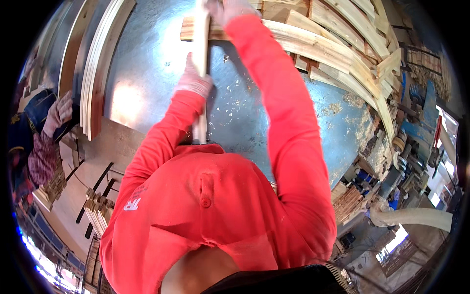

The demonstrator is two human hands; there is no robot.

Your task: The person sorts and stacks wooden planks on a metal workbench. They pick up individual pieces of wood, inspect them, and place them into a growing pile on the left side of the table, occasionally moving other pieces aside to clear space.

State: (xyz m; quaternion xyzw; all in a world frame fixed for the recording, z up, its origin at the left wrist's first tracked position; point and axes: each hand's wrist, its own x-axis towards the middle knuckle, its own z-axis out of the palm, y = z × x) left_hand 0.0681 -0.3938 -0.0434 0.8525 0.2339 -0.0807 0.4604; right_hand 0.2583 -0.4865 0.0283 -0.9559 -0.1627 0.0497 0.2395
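Note:
A pale wooden strip [200, 46] runs away from my body over the metal tabletop [235, 112], slightly blurred. My left hand [196, 82], in a light work glove, is closed around its middle, with one finger stretched along it. At the upper edge of the view, my right hand [227, 11], gloved too, grips the strip near its far part; motion smears its fingers and the edge cuts it off. Beyond my left hand, the strip crosses over the end of a board [188, 28] lying sideways.
Loose boards [333, 54] lie piled at the far right. Long stacked strips [100, 68] stand at the left of the table. A co-worker's gloved hand [58, 112] is beside them. Wood chips [360, 117] litter the right side, near blue machinery [428, 112] and a hose [416, 219].

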